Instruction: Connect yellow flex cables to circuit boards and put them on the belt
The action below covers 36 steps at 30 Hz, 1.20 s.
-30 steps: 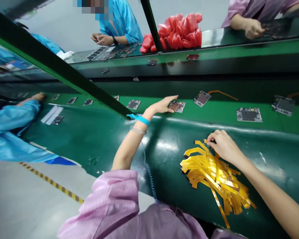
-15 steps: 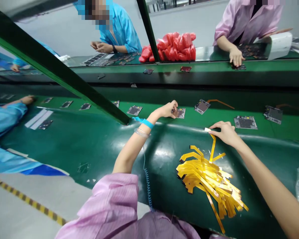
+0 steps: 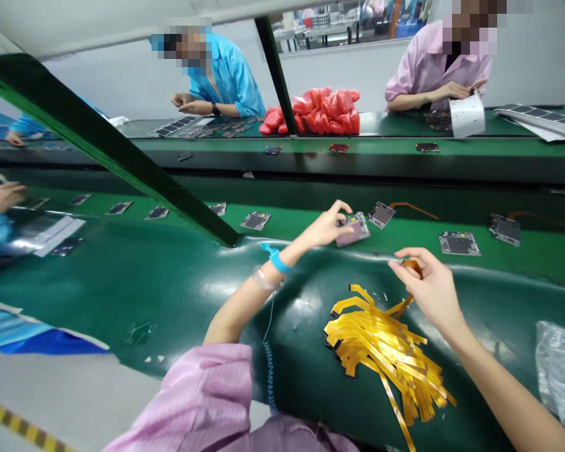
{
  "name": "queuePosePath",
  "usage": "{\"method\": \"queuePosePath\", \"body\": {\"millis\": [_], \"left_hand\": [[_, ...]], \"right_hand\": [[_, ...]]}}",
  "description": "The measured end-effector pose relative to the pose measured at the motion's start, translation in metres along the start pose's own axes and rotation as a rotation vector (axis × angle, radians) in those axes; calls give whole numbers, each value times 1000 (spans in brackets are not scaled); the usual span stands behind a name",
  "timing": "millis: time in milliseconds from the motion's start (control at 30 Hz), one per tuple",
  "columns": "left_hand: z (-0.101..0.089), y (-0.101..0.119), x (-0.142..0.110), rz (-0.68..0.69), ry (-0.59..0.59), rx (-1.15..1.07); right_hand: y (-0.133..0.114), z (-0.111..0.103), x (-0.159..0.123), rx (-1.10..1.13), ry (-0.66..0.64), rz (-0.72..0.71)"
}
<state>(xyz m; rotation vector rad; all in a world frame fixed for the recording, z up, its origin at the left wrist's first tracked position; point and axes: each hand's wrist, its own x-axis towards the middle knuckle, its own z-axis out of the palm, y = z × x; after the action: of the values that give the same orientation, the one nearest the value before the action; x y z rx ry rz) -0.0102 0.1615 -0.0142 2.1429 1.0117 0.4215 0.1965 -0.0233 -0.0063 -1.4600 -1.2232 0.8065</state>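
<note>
My left hand (image 3: 327, 226), wearing a blue wrist strap, grips a circuit board (image 3: 356, 231) by its left edge between thumb and fingers. The board is tilted and looks slightly raised from the green belt. My right hand (image 3: 430, 282) pinches a flat orange flex cable (image 3: 413, 269) between thumb and fingers; part of the cable is hidden behind the fingers. Below it lies a heap of yellow-orange flex cables (image 3: 386, 345) on the green mat. Just beyond my left hand, another circuit board (image 3: 381, 215) has an orange flex cable (image 3: 417, 209) running from it.
More circuit boards (image 3: 459, 243) lie along the belt (image 3: 306, 216). A green post (image 3: 136, 166) slants across the left side. Clear plastic (image 3: 562, 370) lies at the right. Co-workers sit opposite, near red bundles (image 3: 329, 113). A coiled cord (image 3: 270, 376) hangs by my left arm.
My left hand has drawn the circuit board right and toward me, tilting it up. My right hand has turned, and the cable's white end is no longer visible. The view has shifted slightly.
</note>
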Motion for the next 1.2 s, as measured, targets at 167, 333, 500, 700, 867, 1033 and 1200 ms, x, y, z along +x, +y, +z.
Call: {"method": "queuePosePath", "body": {"millis": [167, 333, 500, 700, 867, 1033, 1200], "left_hand": [[48, 63, -91, 32, -18, -494], [66, 87, -139, -35, -5, -549], [72, 98, -153, -55, 8, -542], [80, 95, -152, -123, -117, -733], [77, 91, -144, -246, -251, -835], [72, 93, -147, -124, -303, -744], [70, 91, -154, -79, -316, -679]], "right_hand": [[-6, 1, -29, -49, 49, 53], [-2, -8, -56, -108, -39, 99], [4, -8, -79, -165, -38, 87], [-2, -10, -104, -232, -33, -45], [-16, -28, -113, 46, -306, 286], [-26, -29, -116, 53, -350, 526], [-22, -29, -115, 24, -401, 548]]}}
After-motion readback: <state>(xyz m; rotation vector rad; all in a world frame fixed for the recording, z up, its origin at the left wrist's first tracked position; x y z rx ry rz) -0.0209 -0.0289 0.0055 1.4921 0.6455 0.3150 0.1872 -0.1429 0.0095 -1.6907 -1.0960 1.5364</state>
